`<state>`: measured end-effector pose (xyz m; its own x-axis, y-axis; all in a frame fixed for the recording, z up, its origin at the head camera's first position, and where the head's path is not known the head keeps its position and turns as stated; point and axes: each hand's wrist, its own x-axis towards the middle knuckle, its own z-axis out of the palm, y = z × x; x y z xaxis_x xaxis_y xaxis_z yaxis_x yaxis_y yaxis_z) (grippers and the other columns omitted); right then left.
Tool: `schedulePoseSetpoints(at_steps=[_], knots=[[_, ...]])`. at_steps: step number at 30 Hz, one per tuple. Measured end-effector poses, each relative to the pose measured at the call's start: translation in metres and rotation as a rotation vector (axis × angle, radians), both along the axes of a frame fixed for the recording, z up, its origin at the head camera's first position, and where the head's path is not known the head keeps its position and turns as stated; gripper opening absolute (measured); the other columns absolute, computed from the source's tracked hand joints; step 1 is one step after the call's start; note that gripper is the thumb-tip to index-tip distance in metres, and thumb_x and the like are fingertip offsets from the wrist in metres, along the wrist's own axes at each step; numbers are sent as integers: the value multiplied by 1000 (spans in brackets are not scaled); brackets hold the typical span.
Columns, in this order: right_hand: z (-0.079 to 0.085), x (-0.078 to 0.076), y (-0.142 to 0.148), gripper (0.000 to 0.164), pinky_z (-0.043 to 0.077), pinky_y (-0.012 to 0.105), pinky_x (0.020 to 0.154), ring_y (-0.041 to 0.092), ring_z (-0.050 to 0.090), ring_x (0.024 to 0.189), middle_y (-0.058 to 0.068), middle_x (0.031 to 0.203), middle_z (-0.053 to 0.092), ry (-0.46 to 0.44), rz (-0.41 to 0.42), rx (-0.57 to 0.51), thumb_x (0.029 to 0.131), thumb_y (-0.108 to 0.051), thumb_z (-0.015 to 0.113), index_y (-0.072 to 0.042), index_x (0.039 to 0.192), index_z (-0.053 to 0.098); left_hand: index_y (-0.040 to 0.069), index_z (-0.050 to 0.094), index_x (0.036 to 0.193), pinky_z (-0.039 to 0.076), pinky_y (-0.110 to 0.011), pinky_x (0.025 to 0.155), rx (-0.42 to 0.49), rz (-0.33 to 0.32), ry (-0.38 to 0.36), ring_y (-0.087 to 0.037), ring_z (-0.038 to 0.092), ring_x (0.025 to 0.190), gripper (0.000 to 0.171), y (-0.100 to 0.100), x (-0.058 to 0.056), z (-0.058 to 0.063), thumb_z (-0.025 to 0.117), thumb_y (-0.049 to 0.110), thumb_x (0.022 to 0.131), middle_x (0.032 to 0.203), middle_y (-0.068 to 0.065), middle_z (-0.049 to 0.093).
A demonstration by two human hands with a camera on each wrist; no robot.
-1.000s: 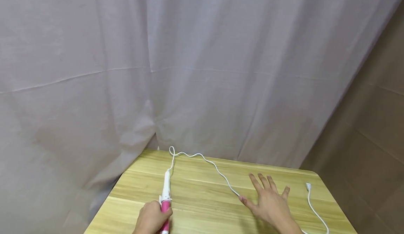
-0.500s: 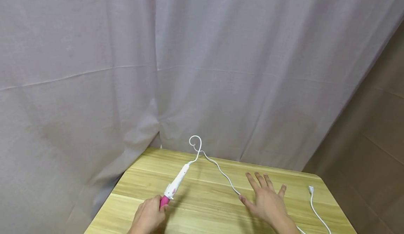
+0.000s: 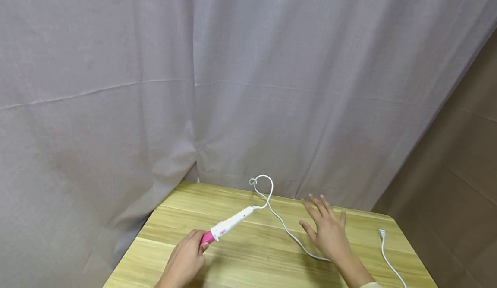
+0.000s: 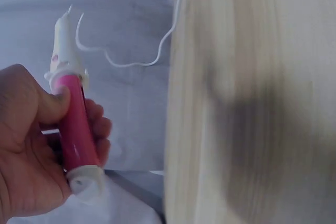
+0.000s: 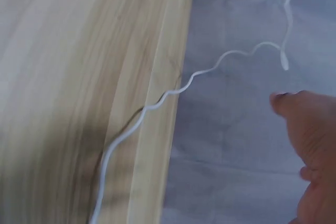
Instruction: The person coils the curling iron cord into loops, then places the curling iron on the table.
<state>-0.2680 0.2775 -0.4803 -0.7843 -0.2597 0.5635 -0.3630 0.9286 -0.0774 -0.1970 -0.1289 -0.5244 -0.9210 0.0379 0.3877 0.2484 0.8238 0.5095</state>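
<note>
My left hand [image 3: 184, 258] grips a curling iron [image 3: 232, 224] by its pink barrel, at the near left of the table. Its white handle points away to the upper right. In the left wrist view the thumb presses along the pink barrel [image 4: 76, 124] and the fingers wrap its far side. From the handle's end a white cord [image 3: 286, 231] loops up, then runs right across the table and passes under my right arm. Over the table's right half, my right hand [image 3: 329, 235] spreads its fingers and holds nothing. The right wrist view shows only part of this hand [image 5: 315, 140].
The cord's white plug [image 3: 382, 233] lies near the right edge of the wooden table [image 3: 256, 262]. A grey curtain [image 3: 256, 85] hangs behind and to the left. A darker brown cloth [image 3: 462, 180] stands on the right.
My left hand has lifted the curling iron and swung its handle to the right; the cord loop shifted right with it. My right hand has left the cord and risen slightly.
</note>
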Motion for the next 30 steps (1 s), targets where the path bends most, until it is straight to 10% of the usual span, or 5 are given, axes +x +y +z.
schedulePoseSetpoints(at_steps=[14, 22, 30], knots=[[2, -37, 6, 91, 29, 96, 106, 46, 51, 152, 10, 169, 53, 99, 151, -115, 88, -19, 92, -23, 167, 47, 30, 74, 109, 43, -26, 66, 86, -181, 45, 5, 47, 74, 7, 6, 11, 29, 76, 34, 103, 87, 23, 55], [10, -37, 0, 53, 32, 93, 108, 42, 55, 148, 13, 160, 61, 226, 416, -199, 90, -8, 80, -23, 140, 73, 36, 71, 123, 39, -23, 62, 49, -275, 122, 4, 47, 73, 20, 10, 7, 33, 76, 40, 104, 84, 24, 53], [13, -24, -7, 38, 30, 33, 134, 15, 72, 133, 17, 121, 80, 203, 593, -344, 88, 21, 73, -7, 112, 79, 40, 73, 130, 45, -26, 65, 47, -240, 109, 5, 51, 77, 30, 12, 4, 40, 71, 54, 104, 96, 26, 66]])
